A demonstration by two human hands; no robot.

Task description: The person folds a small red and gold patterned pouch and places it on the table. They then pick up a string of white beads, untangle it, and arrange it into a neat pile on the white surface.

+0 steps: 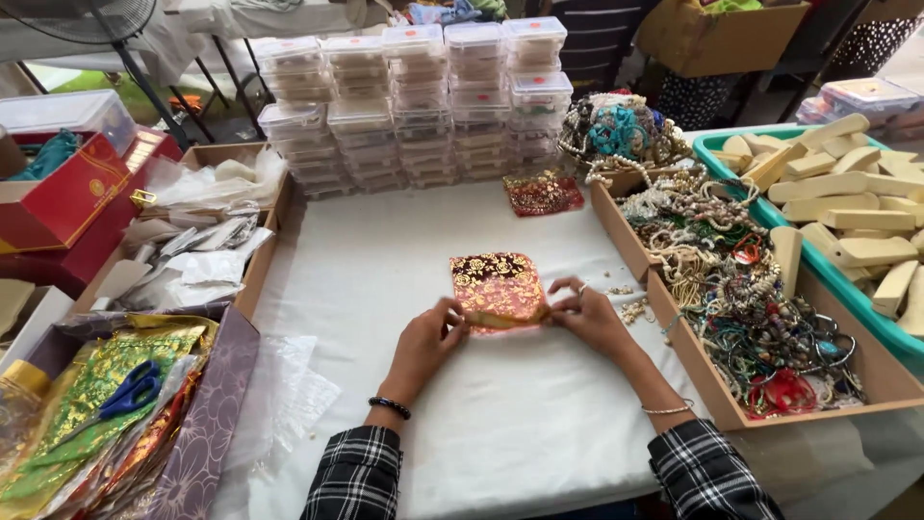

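At mid tabletop point(385, 270) lies a red-and-gold pouch point(496, 287); left hand point(428, 342) and right hand point(587, 313) each pinch its near edge. Behind, stacked clear boxes point(414, 101) form a wall; a cardboard tray of beaded jewellery point(741, 299) crowds the right.

Both hands, left hand point(423, 342) and right hand point(589, 316), pinch the near edge of a red gold-patterned fabric pouch point(496, 287). Right of the pouch stands a wooden tray of beaded bracelets point(712, 390).
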